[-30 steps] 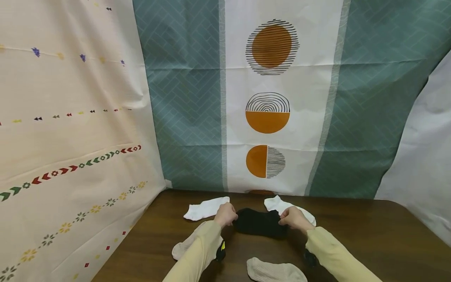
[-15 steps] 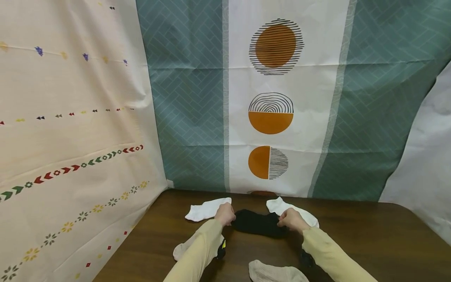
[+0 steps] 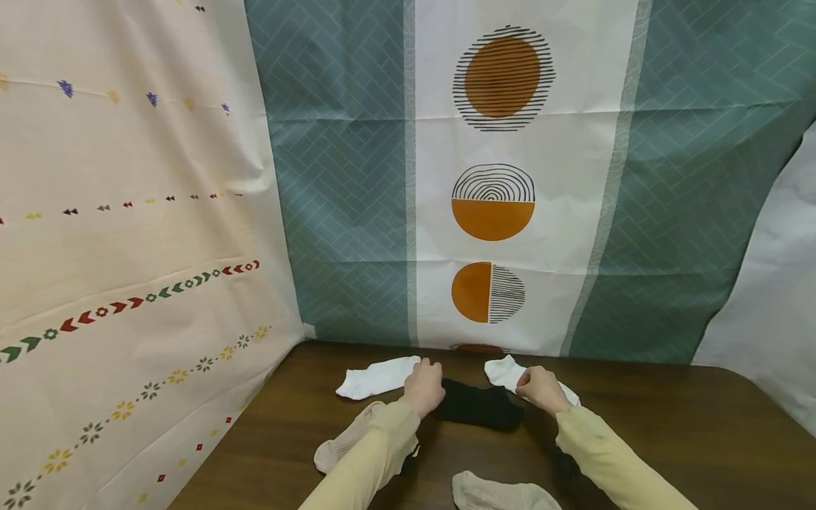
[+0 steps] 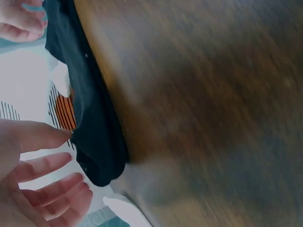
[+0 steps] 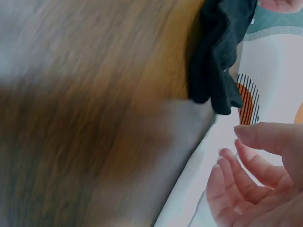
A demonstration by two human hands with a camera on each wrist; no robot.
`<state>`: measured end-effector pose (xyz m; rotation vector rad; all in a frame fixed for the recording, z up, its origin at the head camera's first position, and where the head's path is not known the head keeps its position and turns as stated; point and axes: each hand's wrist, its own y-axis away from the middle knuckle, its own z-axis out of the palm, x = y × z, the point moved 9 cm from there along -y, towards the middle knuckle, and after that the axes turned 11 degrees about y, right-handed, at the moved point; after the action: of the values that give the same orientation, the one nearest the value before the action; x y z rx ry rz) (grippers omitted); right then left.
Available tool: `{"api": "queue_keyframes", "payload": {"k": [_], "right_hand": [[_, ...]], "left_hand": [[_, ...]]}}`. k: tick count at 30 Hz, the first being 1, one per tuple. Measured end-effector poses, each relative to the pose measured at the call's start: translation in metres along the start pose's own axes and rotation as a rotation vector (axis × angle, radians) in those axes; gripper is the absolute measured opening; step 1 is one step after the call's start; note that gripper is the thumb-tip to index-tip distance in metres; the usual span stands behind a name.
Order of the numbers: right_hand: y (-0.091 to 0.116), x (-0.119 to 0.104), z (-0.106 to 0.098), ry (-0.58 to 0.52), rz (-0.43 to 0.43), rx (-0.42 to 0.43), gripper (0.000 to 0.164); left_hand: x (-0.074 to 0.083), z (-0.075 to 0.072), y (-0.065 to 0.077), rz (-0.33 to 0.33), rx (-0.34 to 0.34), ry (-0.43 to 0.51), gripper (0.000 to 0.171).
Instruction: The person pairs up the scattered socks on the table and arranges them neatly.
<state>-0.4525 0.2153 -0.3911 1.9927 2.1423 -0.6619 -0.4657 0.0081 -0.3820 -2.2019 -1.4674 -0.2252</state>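
Note:
A black sock [image 3: 478, 404] lies flat on the brown table, spread sideways between my two hands. At its left end is my left hand [image 3: 424, 387]; in the left wrist view the thumb [image 4: 45, 135] reaches the sock's edge and the fingers are loosely bent, apart from one another. My right hand [image 3: 540, 389] is off the sock's right end, over a white sock [image 3: 500, 371]. The right wrist view shows a gap between the thumb [image 5: 265, 137] and the black sock [image 5: 220, 56], with nothing held.
Another white sock [image 3: 376, 377] lies at the back left. One beige sock [image 3: 344, 443] is partly under the left forearm, and a second beige sock [image 3: 500, 492] lies at the front. Patterned cloths hang behind and left of the wooden table [image 3: 669, 425].
My right hand has let go of the black sock and moved slightly right and up. The left hand has shifted right and its fingers have loosened. The black sock stays nearly in place.

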Motion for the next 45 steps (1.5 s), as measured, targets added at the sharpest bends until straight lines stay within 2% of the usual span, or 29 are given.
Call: {"api": "queue_keyframes", "payload": {"k": [5,10,13,17,21,22,28,29,38,45], "right_hand": [[0.004,-0.006,0.002,-0.025,-0.034,-0.015,0.011],[0.007,-0.01,0.006,-0.044,-0.038,-0.017,0.016],[0.007,-0.009,0.011,-0.07,-0.015,-0.035,0.014],[0.007,-0.014,0.02,-0.114,-0.033,-0.078,0.015],[0.006,-0.017,0.024,-0.127,-0.034,-0.073,0.019],[0.005,-0.017,0.025,-0.129,-0.029,-0.07,0.019],[0.003,-0.014,0.028,-0.142,-0.008,-0.053,0.02],[0.002,-0.015,0.028,-0.146,-0.012,-0.05,0.02],[0.007,-0.016,0.017,-0.141,-0.024,-0.05,0.015],[0.02,-0.015,-0.006,-0.102,-0.052,-0.047,0.015]], "left_hand": [[0.0,0.006,0.003,-0.014,-0.058,-0.007,0.021],[-0.006,0.011,0.006,-0.045,-0.075,0.026,0.015],[-0.007,0.013,0.008,-0.05,-0.077,0.019,0.014],[-0.006,0.011,0.01,-0.059,-0.064,0.013,0.014],[-0.009,0.013,0.008,-0.066,-0.063,0.034,0.011],[-0.014,0.019,0.004,-0.034,-0.034,0.039,0.01],[-0.019,0.023,0.002,-0.063,-0.015,0.042,0.014],[-0.015,0.018,0.006,-0.101,-0.043,0.039,0.016],[-0.01,0.016,0.009,-0.087,-0.066,0.014,0.022],[0.005,0.001,0.014,0.019,-0.025,-0.019,0.017]]}}
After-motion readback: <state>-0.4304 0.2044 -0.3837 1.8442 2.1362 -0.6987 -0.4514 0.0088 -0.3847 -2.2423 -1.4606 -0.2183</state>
